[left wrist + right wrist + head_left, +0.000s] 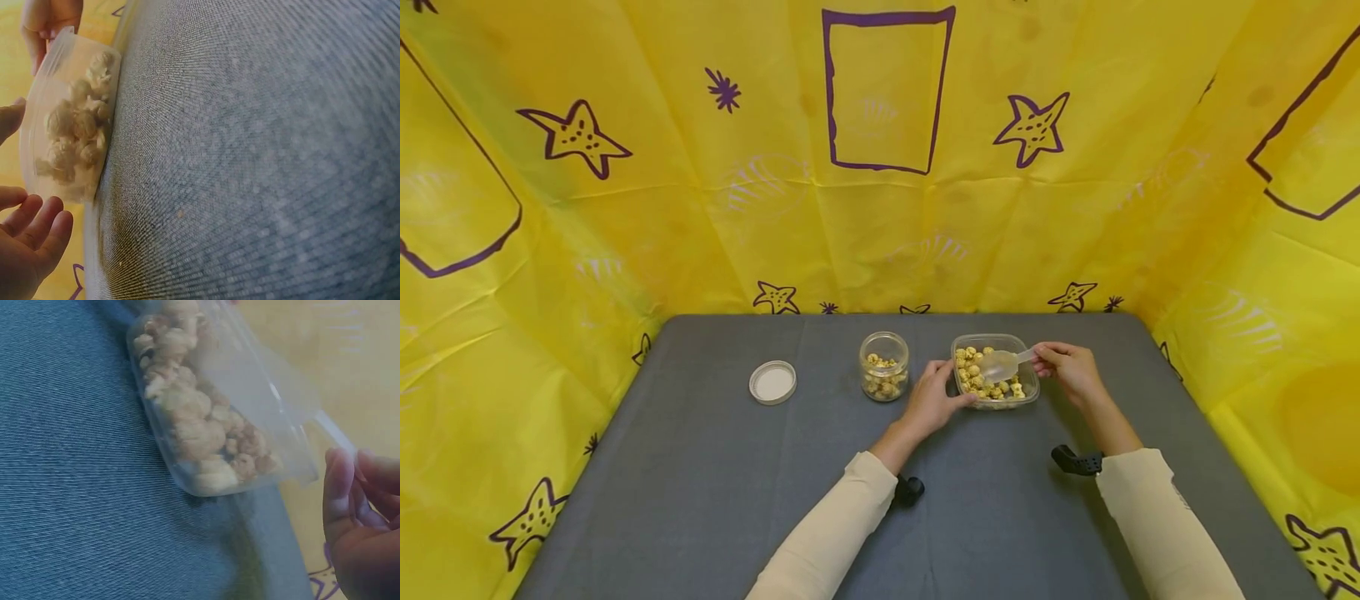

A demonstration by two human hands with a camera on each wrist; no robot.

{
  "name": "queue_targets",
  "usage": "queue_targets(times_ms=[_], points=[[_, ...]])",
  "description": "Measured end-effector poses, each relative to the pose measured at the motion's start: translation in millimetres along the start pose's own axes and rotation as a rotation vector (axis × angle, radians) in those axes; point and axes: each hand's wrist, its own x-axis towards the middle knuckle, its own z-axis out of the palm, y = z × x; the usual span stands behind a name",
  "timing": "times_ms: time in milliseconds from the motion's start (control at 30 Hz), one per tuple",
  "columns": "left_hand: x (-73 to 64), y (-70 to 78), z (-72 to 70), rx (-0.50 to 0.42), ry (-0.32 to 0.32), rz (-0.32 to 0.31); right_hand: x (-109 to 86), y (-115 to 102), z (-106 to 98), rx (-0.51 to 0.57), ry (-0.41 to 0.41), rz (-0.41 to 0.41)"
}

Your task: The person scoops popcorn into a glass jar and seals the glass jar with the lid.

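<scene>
A clear plastic container (1034, 390) with rounded corners stands on the table, with caramel popcorn (972, 379) in it. My left hand (931, 402) holds its left side, thumb at the near edge and fingers farther back; the left wrist view shows these fingers (47, 225) at the container wall. My right hand (1071, 371) pinches the handle of a translucent plastic scoop (998, 367), whose bowl is inside the container over the popcorn. In the right wrist view, the thumb and fingers meet on the thin handle (337, 433).
Left of the container stands an open clear jar (883, 367), partly filled with popcorn. Farther left, a white round lid (772, 382) lies on the grey table (715, 483). Yellow patterned cloth (700, 233) hangs behind and along both sides.
</scene>
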Motion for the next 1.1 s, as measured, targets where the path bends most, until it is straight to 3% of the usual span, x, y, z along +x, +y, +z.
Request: queue_targets(times_ms=[200,533,1100], points=[[0.4,-1.4,0.7,0.009,-0.005,0.005,-3.9,3,-3,0.034,0.022,0.003],[-0.2,0.9,0.4,0.044,-0.025,-0.001,-8.2,5,1,-0.069,0.025,0.065],[-0.1,0.1,-0.3,0.032,-0.018,0.009,-10.9,-5,-3,0.181,0.002,0.238]])
